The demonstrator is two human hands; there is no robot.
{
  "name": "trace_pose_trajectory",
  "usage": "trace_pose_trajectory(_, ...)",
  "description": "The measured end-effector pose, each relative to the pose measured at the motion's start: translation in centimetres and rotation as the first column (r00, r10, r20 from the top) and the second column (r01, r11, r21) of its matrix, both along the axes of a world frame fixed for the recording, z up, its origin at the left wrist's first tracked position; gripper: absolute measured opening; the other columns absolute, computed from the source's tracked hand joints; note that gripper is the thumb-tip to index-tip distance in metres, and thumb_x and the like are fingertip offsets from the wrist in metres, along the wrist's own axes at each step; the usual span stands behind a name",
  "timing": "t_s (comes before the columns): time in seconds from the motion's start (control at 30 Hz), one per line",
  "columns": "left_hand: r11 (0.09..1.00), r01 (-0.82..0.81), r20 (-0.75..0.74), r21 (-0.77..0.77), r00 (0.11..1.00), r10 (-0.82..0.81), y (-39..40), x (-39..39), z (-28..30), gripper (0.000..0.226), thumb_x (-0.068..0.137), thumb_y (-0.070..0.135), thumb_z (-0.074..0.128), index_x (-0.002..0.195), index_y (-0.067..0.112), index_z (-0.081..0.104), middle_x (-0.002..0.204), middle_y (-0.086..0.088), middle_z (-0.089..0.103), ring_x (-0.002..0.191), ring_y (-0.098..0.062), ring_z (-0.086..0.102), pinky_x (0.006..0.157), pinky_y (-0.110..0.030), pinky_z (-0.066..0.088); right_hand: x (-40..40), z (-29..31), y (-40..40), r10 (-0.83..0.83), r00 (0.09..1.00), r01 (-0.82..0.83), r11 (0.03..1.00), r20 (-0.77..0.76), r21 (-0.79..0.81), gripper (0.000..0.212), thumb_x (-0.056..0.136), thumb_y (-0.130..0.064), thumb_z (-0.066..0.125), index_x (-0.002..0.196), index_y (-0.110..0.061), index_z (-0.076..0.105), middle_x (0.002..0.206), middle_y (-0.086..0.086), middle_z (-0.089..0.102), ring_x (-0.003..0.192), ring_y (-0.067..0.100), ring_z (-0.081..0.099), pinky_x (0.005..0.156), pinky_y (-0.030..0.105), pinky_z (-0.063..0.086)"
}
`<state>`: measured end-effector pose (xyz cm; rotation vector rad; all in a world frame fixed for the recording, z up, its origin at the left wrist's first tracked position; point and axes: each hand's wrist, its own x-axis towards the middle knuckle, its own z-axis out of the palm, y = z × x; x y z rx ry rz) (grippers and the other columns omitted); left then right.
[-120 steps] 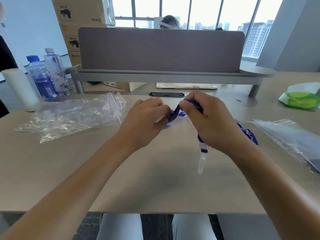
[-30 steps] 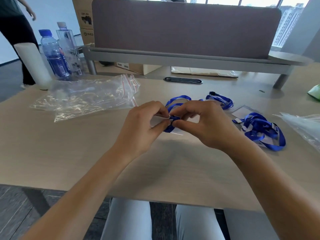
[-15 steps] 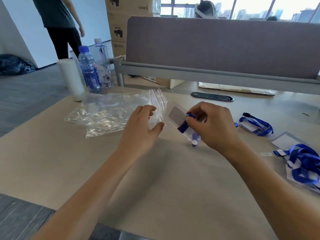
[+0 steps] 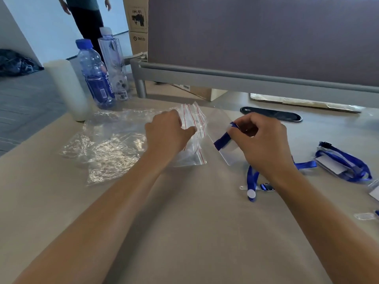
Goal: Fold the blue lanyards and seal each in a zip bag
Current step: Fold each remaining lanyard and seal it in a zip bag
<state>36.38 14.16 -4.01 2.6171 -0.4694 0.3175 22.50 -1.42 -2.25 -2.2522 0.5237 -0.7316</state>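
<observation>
The blue ribbon lanyard [image 4: 222, 141] with its clear badge sleeve is partly hidden under the right hand [image 4: 260, 144], whose curled fingers pinch it above the table. The left hand [image 4: 167, 135] reaches left onto the clear zip bags [image 4: 114, 144]; its fingertips are hidden.
</observation>
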Motion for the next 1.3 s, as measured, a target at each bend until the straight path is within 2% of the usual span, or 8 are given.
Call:
trace_pose_trajectory(0.17, 0.995, -0.022, -0.062, 0.096, 0.998, 0.028, -0.6, 1.6, -0.6, 0.036, 0.084, 0.056, 0.065, 0.081, 0.02, 0.066, 0.083, 0.005, 0.067, 0.088, -0.022, 0.064, 0.096, -0.046, 0.046, 0.5, -0.5, -0.3, 0.008, 1.0, -0.008, 1.0, -0.015, 0.023, 0.005, 0.093, -0.029, 0.074, 0.098, -0.027, 0.074, 0.088, -0.019, 0.069, 0.081, 0.003, 0.065, 0.069, 0.013, 0.045)
trace_pose_trajectory(0.37, 1.0, 0.009, -0.098, -0.027, 0.995, -0.012, -0.3, 1.6, 0.2, 0.014, 0.083, 0.029, 0.064, 0.075, 0.02, 0.072, 0.076, 0.007, 0.069, 0.081, -0.02, 0.064, 0.093, -0.044, 0.048, 0.8, -0.7, 0.2, 0.034, 0.999, -0.031, 0.997, -0.033, 0.064, 0.008, 0.094, -0.028, 0.073, 0.101, -0.03, 0.07, 0.09, -0.018, 0.067, 0.085, 0.003, 0.065, 0.075, 0.014, 0.048)
trace_pose_trajectory(0.6, 0.959, 0.144, -0.118, -0.244, 0.977, -0.177, -0.9, 0.4, 1.5, 0.013, 0.086, 0.025, 0.071, 0.077, 0.019, 0.078, 0.073, 0.014, 0.069, 0.077, -0.014, 0.067, 0.08, -0.039, 0.058, 0.6, 0.3, -0.5, -0.025, 0.993, -0.019, 0.932, 0.114, 0.362, 0.007, 0.094, -0.025, 0.073, 0.099, -0.022, 0.075, 0.087, -0.006, 0.072, 0.079, 0.011, 0.063, 0.074, 0.026, 0.05)
trace_pose_trajectory(0.73, 0.925, 0.212, -0.135, -0.314, 0.955, -0.265, -1.5, -1.2, 2.5, 0.01, 0.086, 0.021, 0.074, 0.078, 0.018, 0.078, 0.069, 0.013, 0.068, 0.074, -0.014, 0.068, 0.076, -0.032, 0.057, 0.3, 1.0, -0.9, -0.034, 0.995, -0.016, 0.873, 0.093, 0.488, 0.007, 0.095, -0.026, 0.071, 0.098, -0.021, 0.076, 0.077, -0.004, 0.067, 0.069, 0.012, 0.055, 0.07, 0.03, 0.047)
trace_pose_trajectory(0.87, 0.903, 0.254, -0.169, -0.345, 0.93, -0.326, -1.8, -2.4, 2.9, 0.015, 0.085, 0.017, 0.072, 0.072, 0.02, 0.078, 0.061, 0.009, 0.072, 0.064, -0.013, 0.069, 0.065, -0.028, 0.055, 0.1, 1.4, -1.1, -0.055, 0.998, 0.043, 0.838, 0.006, 0.544, 0.011, 0.095, -0.026, 0.071, 0.095, -0.017, 0.077, 0.085, 0.005, 0.073, 0.067, 0.014, 0.058, 0.061, 0.029, 0.052)
trace_pose_trajectory(0.97, 0.897, 0.29, -0.201, -0.334, 0.908, -0.368, -2.2, -3.4, 2.9, 0.015, 0.083, 0.013, 0.07, 0.072, 0.021, 0.077, 0.061, 0.009, 0.072, 0.048, -0.007, 0.059, 0.051, -0.021, 0.044, 0.1, 1.3, -1.3, -0.084, 0.996, 0.065, 0.8, 0.004, 0.597, 0.011, 0.095, -0.025, 0.07, 0.093, -0.015, 0.076, 0.081, 0.005, 0.074, 0.064, 0.016, 0.064, 0.059, 0.026, 0.053)
trace_pose_trajectory(1.13, 0.886, 0.361, -0.216, -0.29, 0.878, -0.428, -2.8, -4.6, 2.9, 0.01, 0.086, 0.015, 0.073, 0.078, 0.019, 0.078, 0.065, 0.007, 0.074, 0.058, -0.007, 0.064, 0.054, -0.019, 0.039, 0.0, 1.9, -1.8, -0.101, 0.995, 0.076, 0.788, 0.006, 0.611, 0.009, 0.096, -0.024, 0.068, 0.099, -0.017, 0.073, 0.088, 0.001, 0.074, 0.068, 0.017, 0.071, 0.054, 0.022, 0.055)
trace_pose_trajectory(1.3, 0.862, 0.378, -0.185, -0.338, 0.871, -0.455, -3.0, -5.1, 3.2, 0.011, 0.087, 0.015, 0.072, 0.079, 0.021, 0.078, 0.064, 0.007, 0.074, 0.058, -0.012, 0.065, 0.052, -0.018, 0.041, 0.1, 1.6, -0.9, 0.013, 0.998, 0.031, 0.799, -0.069, 0.601, 0.007, 0.097, -0.022, 0.069, 0.099, -0.015, 0.072, 0.091, 0.003, 0.076, 0.066, 0.02, 0.077, 0.056, 0.026, 0.058)
